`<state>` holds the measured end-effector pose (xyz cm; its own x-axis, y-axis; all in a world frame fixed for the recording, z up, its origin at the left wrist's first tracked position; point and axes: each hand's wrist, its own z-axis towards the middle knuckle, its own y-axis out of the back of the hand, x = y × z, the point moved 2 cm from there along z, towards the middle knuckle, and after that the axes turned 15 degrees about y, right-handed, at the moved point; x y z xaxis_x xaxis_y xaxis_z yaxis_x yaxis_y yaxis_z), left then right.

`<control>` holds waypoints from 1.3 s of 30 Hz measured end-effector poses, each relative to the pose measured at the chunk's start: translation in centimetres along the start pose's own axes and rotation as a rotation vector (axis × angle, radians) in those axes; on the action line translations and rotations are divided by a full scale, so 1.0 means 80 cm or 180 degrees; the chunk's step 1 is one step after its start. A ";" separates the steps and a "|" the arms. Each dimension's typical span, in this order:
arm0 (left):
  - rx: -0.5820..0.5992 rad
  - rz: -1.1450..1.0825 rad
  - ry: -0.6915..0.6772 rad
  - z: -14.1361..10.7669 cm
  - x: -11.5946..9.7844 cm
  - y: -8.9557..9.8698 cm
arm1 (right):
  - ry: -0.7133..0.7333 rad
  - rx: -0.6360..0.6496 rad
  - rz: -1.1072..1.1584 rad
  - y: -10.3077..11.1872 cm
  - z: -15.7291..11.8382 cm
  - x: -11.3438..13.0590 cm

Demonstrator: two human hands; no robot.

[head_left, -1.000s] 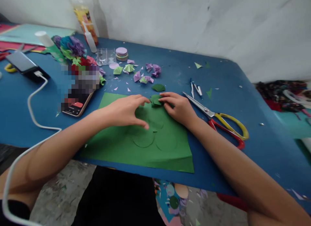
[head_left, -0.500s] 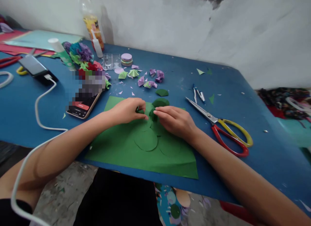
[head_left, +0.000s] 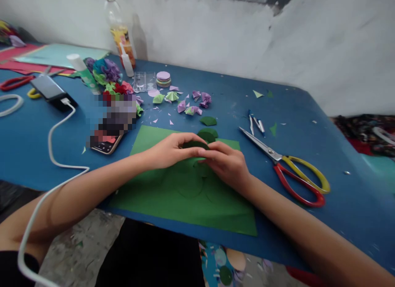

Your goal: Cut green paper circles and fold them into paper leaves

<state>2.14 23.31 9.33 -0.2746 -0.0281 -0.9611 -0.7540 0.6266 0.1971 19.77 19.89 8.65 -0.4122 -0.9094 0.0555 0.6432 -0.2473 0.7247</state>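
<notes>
Between the fingers of my left hand (head_left: 171, 150) and my right hand (head_left: 227, 160) is a folded dark green paper piece (head_left: 195, 145). Both hands are closed on it, with their fingertips meeting; the fingers partly cover the piece. Under them lies a green paper sheet (head_left: 185, 211) with curved cut or drawn lines on it. Just beyond my fingers rests a dark green paper disc (head_left: 207, 135), partly hidden by my hands. Farther back is a folded dark green paper piece (head_left: 208, 121).
Large scissors (head_left: 274, 155) and a compass (head_left: 256, 123) lie to the right. Crumpled purple and light green paper pieces (head_left: 194, 110) sit behind the sheet. A phone (head_left: 106, 145), a white cable (head_left: 51, 149), a glue stick (head_left: 83, 73) and a bottle (head_left: 119, 31) are leftward.
My hands have come together, and the dark green paper, earlier low between separated hands, is now held up between both. The view has shifted slightly.
</notes>
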 end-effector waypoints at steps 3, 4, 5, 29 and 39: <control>-0.0057 0.0022 0.0088 0.001 0.005 0.001 | -0.0830 -0.0480 0.0499 -0.002 -0.001 -0.009; -0.0107 0.0016 0.0084 0.002 0.007 0.002 | -0.1132 -0.0625 0.0700 -0.004 -0.002 -0.011; -0.0150 0.0004 0.0068 0.003 0.010 0.002 | -0.1421 -0.0753 0.0892 -0.005 -0.002 -0.012; -0.0319 -0.0099 0.0284 0.007 0.013 0.007 | -0.1913 -0.0816 0.1418 -0.010 -0.001 -0.014; -0.0282 -0.0148 0.0262 0.008 0.015 0.007 | -0.1872 -0.0783 0.1380 -0.011 -0.002 -0.015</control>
<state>1.79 24.12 8.17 -0.2833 -0.1216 -0.9513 -0.8159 0.5519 0.1724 19.78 21.13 7.87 -0.3214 -0.6316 0.7056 0.9221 -0.0391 0.3851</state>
